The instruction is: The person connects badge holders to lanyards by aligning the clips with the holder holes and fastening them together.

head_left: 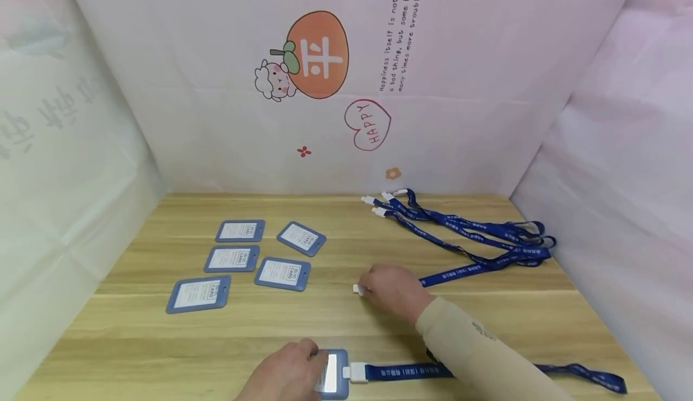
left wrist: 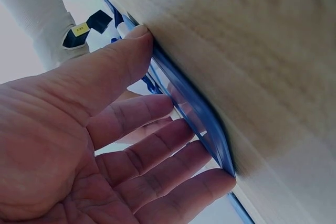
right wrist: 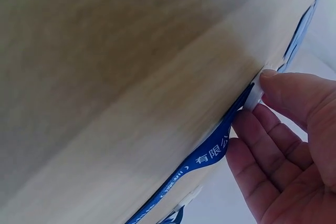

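At the front, my left hand (head_left: pixel 287 372) rests its fingertips on a blue badge holder (head_left: pixel 342 374) with a white card inside. In the left wrist view its fingers (left wrist: pixel 168 145) are spread and only slightly bent against the holder's face, with the thumb near the edge. A white clip (head_left: pixel 358 372) joins this holder to a blue lanyard (head_left: pixel 400 371) running right under my right forearm. Farther back, my right hand (head_left: pixel 392 290) pinches the white clip (right wrist: pixel 255 94) of another blue lanyard (head_left: pixel 452 275) between thumb and fingers, close over the table.
Several blue badge holders (head_left: pixel 231 258) with white cards lie at the left of the wooden table (head_left: pixel 130 347). Several more blue lanyards (head_left: pixel 449 220) with white clips are bunched at the back right. White printed sheets (head_left: pixel 216 88) enclose the back and both sides.
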